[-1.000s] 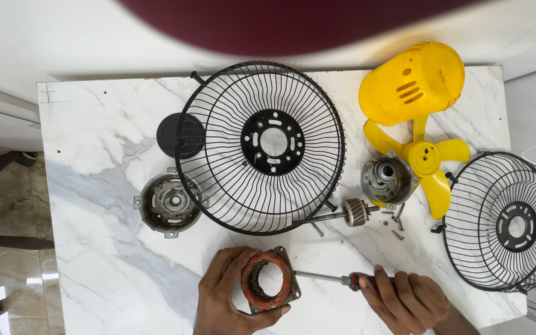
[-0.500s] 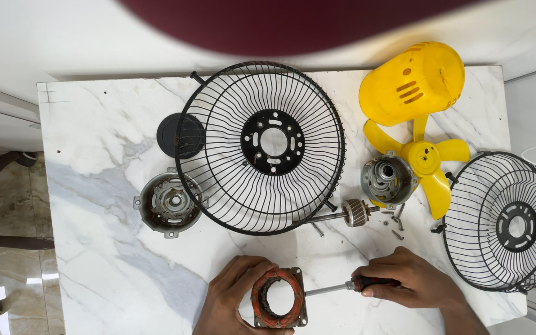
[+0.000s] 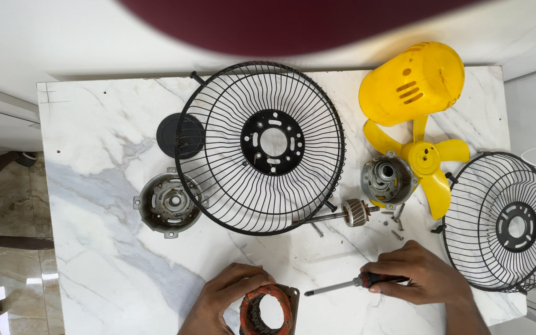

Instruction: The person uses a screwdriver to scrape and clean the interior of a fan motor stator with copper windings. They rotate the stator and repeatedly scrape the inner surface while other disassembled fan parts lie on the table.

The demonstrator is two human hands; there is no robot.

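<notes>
- Now your right hand [image 3: 426,273] has drawn the screwdriver [image 3: 350,285] away from the stator [image 3: 268,310]; a second ago its tip met the stator's frame, and now the tip points at it across bare marble, so that driving step looks paused or done.
- Your left hand [image 3: 227,298] curls around the stator's left side at the bottom centre of the frame, having slid it lower.
- Your right hand is closed around the screwdriver's handle, lower right.
- Containers: the grey motor housing cup [image 3: 169,203], centre left, holds only its own bearing; the yellow rear shell [image 3: 414,84], upper right, lies dome up, its inside hidden.
- Loose screws [image 3: 397,224] lie outside any container, near the rotor [image 3: 352,214].
</notes>
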